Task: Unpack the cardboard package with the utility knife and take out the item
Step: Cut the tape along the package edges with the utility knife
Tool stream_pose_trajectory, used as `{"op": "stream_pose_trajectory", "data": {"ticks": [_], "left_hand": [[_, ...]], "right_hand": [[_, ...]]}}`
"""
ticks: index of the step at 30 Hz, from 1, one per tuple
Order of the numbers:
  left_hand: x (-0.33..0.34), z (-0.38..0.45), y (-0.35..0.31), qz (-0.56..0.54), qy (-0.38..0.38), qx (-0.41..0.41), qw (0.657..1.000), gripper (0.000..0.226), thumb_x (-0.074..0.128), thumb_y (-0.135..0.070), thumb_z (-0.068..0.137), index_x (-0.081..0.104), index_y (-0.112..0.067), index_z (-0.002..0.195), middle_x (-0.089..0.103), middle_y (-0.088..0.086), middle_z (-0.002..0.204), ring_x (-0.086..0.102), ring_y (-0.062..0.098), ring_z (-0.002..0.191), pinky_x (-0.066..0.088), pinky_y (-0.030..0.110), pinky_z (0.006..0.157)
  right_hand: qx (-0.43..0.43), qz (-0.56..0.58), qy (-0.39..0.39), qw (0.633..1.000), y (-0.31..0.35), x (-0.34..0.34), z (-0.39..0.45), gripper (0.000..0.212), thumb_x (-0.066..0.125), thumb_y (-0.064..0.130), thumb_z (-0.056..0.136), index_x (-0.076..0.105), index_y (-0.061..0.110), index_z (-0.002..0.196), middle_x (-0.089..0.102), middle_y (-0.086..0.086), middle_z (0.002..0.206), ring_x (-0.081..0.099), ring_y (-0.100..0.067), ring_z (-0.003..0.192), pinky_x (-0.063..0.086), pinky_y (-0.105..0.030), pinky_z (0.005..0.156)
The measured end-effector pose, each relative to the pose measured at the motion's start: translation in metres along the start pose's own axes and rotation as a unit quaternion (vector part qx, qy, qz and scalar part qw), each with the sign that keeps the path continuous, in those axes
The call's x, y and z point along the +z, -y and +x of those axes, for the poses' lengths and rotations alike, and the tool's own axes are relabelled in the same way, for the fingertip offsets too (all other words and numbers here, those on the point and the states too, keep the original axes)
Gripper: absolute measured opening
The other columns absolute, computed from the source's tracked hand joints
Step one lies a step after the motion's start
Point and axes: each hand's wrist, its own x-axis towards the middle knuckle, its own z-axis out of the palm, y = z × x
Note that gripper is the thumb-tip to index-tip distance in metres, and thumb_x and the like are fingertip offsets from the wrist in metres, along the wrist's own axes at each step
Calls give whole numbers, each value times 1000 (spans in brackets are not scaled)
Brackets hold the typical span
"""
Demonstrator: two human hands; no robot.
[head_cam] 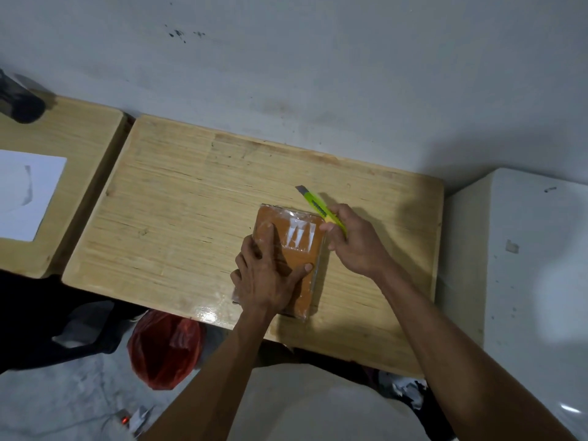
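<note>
A flat brown cardboard package (300, 249) wrapped in clear tape lies on the wooden table (178, 205), near its front edge. My left hand (267, 275) presses flat on the package's left and near part, fingers spread. My right hand (356, 243) grips a lime-green utility knife (319, 210) just beyond the package's far right corner. The grey blade tip is extended and points away to the far left, above the tabletop and not touching the package.
A second wooden table (63, 128) stands to the left with a white sheet (28, 192) on it. A white cabinet (521, 249) sits at the right. A red plastic bag (165, 348) lies on the floor below the table's front edge.
</note>
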Motion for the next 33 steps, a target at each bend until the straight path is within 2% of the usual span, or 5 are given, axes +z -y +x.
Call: {"op": "stream_pose_trajectory", "data": {"ticks": [10, 15, 21, 28, 33], "left_hand": [[1, 0, -1, -6, 2, -2, 1000, 123, 62, -88, 55, 1, -44, 152, 10, 6, 156, 23, 35, 138, 29, 55, 104], [0, -1, -4, -9, -3, -8, 1000, 122, 65, -85, 55, 1, -45, 150, 12, 6, 154, 24, 34, 136, 28, 53, 104], [0, -1, -4, -12, -5, -6, 1000, 123, 62, -88, 54, -2, -46, 150, 12, 7, 154, 24, 34, 136, 28, 53, 104], [0, -1, -3, -5, 2, -6, 1000, 124, 59, -90, 54, -4, -46, 151, 10, 7, 155, 22, 35, 138, 27, 54, 105], [0, -1, -4, -7, 3, -11, 1000, 125, 60, -90, 53, -2, -45, 151, 11, 7, 155, 22, 33, 137, 28, 54, 104]], "right_hand": [[-29, -83, 51, 995, -1, -2, 23, 40, 44, 27, 102, 44, 27, 143, 68, -3, 95, 63, -23, 81, 51, -40, 68], [-82, -110, 62, 989, -5, -5, 25, 42, 48, 22, 102, 45, 33, 142, 68, 2, 98, 55, -5, 72, 38, -19, 60], [-108, -176, 103, 973, 6, -9, 40, 39, 42, 26, 104, 48, 29, 142, 68, -4, 125, 64, -23, 101, 48, -33, 77], [-117, -250, 100, 956, 18, -7, 64, 38, 41, 30, 105, 47, 34, 142, 69, -6, 115, 57, -19, 85, 38, -31, 65], [-124, -264, 118, 949, 25, -5, 68, 34, 41, 33, 104, 50, 36, 136, 70, -5, 111, 63, -25, 91, 53, -40, 73]]}}
